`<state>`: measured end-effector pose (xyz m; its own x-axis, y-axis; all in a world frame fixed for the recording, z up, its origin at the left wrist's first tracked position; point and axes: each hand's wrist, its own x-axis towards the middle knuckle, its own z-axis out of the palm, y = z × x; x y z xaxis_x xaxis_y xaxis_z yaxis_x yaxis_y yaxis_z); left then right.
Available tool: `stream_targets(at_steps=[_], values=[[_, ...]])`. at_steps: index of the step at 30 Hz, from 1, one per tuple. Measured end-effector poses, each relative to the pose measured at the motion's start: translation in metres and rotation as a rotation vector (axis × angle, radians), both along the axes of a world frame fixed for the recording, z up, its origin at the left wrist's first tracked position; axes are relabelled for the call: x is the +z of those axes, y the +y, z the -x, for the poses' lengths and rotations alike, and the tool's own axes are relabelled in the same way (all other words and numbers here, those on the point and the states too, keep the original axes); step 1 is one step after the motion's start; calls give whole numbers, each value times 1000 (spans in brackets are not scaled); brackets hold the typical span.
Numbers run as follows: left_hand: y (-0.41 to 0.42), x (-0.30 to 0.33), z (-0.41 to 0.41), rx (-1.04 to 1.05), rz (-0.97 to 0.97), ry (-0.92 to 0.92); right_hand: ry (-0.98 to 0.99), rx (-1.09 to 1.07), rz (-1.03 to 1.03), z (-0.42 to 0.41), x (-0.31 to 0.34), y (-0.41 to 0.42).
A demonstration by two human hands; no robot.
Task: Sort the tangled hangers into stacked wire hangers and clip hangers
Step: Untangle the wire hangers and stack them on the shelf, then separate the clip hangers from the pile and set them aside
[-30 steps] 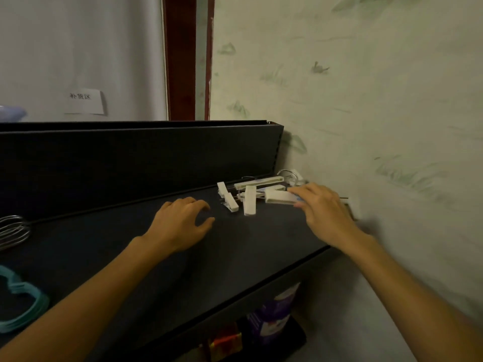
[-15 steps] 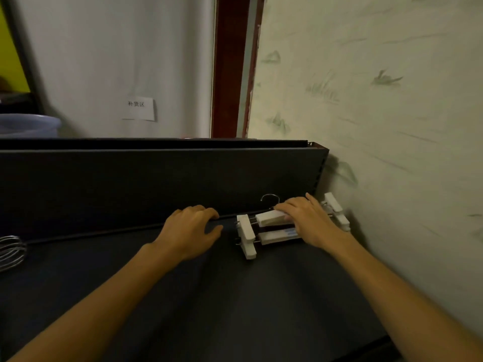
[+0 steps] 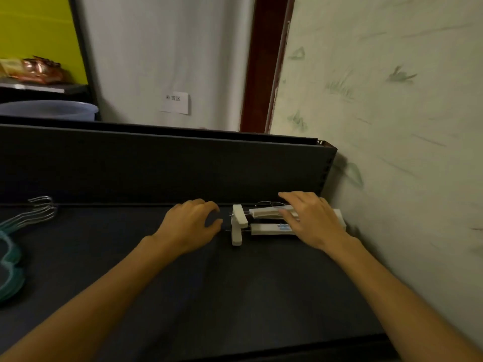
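The sorting looks nearly done: the white clip hangers [image 3: 264, 222] lie stacked at the right end of the dark surface [image 3: 209, 296], against the wall, and the wire hangers [image 3: 31, 212] sit piled far left. The right hand [image 3: 311, 220] rests flat and open on the clip stack; the left hand [image 3: 192, 224], loosely curled and empty, rests beside it. Nothing obstructs either pile.
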<state>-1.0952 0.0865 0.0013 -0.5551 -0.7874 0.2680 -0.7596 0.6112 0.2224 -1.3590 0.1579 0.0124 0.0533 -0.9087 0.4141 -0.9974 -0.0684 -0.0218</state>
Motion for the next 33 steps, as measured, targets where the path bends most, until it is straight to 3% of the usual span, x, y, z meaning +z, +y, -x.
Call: stream_targets(at_steps=[5, 10, 18, 28, 33], values=[[37, 0, -33, 133, 92, -26, -32, 55, 51, -37, 11, 9], [84, -7, -115, 271, 155, -118, -13, 208, 21, -139, 11, 16], [130, -4, -297, 506, 228, -49, 56, 457, 1, -332, 13, 26], [159, -30, -597, 694, 126, -103, 67, 582, -80, -625, -20, 32], [145, -30, -700, 711, 82, -74, 54, 589, -123, -724, -14, 8]])
